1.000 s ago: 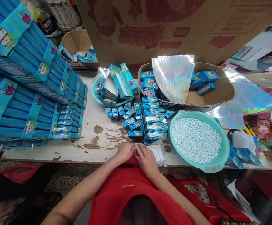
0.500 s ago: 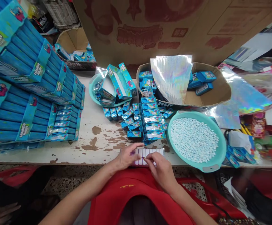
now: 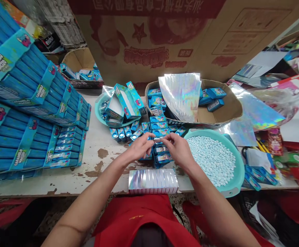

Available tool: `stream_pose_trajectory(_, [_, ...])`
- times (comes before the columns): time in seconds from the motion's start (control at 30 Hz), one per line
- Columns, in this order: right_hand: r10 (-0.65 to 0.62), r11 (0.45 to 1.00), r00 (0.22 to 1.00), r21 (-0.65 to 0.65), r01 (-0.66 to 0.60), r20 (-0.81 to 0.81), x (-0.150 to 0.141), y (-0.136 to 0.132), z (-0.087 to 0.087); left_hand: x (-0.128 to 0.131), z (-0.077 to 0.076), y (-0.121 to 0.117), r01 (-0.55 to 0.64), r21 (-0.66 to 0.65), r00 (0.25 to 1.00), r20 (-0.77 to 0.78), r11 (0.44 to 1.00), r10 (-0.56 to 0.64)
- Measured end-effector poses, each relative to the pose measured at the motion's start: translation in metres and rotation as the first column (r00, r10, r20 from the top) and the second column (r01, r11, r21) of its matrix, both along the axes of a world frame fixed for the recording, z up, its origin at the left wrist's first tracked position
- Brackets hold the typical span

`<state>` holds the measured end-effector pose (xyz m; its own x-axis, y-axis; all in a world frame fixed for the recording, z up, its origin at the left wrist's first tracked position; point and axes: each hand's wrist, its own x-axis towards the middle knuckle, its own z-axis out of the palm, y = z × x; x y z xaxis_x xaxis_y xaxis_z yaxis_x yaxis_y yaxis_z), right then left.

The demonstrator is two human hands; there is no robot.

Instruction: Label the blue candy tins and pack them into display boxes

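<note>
Both hands are over a column of small blue candy tins point(image 3: 164, 157) in the middle of the table. My left hand point(image 3: 142, 146) and my right hand point(image 3: 176, 147) pinch the two ends of a small shiny sticker strip point(image 3: 157, 140). The strip lies across the top of one tin, or just above it; I cannot tell if it touches. Near the table's front edge, below my hands, is a row of shiny silver-white sticker strips point(image 3: 153, 180). More loose tins point(image 3: 121, 133) stand left of the column.
Right of my hands sits a turquoise basin point(image 3: 239, 171) of pale candies point(image 3: 213, 157). Behind are a cut carton point(image 3: 229, 111) with tins and holographic sheets point(image 3: 181, 97), and a turquoise bowl point(image 3: 98, 111) with blue display boxes. Stacked full display boxes point(image 3: 23, 85) rise at left.
Both hands have moved forward from the strips at the table edge to the column of tins, now stretching a small sticker strip between them. The view has shifted a little.
</note>
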<state>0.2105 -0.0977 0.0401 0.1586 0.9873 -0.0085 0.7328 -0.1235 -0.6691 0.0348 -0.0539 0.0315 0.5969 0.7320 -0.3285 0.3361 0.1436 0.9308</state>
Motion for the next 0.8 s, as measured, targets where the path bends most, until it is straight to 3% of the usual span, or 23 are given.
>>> stream_pose_trajectory(0.17, [0.014, 0.986, 0.995, -0.168, 0.002, 0.099, 0.003, 0.042, -0.001, 0.015, -0.012, 0.029, -0.11, -0.163, 0.993, 0.014, 0.981, 0.114])
stream_pose_trajectory(0.3, [0.007, 0.968, 0.974, -0.244, 0.05, 0.225, 0.001, 0.053, -0.005, 0.028, -0.027, 0.038, -0.207, -0.246, 0.978, -0.014, 0.947, 0.21])
stream_pose_trajectory(0.37, [-0.035, 0.971, 0.971, -0.224, 0.09, 0.238, 0.004, 0.053, -0.009, 0.03, -0.035, 0.04, -0.213, -0.261, 0.976, -0.023, 0.942, 0.215])
stream_pose_trajectory(0.5, [-0.201, 0.973, 0.96, -0.076, 0.219, 0.193, 0.016, 0.048, -0.019, 0.027, -0.054, 0.033, -0.263, -0.037, 0.946, -0.207, 0.964, 0.25])
stream_pose_trajectory(0.63, [-0.211, 0.973, 0.967, -0.07, 0.222, 0.141, 0.019, 0.047, -0.033, 0.035, -0.063, 0.006, -0.378, 0.235, 0.885, -0.194, 0.896, 0.424])
stream_pose_trajectory(0.7, [-0.206, 0.971, 0.968, -0.091, 0.22, 0.145, 0.019, 0.051, -0.039, 0.042, -0.062, -0.011, -0.298, 0.302, 0.911, -0.193, 0.906, 0.364])
stream_pose_trajectory(0.8, [-0.211, 0.972, 0.975, -0.085, 0.217, 0.072, 0.021, 0.056, -0.04, 0.037, -0.058, -0.032, -0.115, 0.315, 0.905, -0.357, 0.942, 0.23])
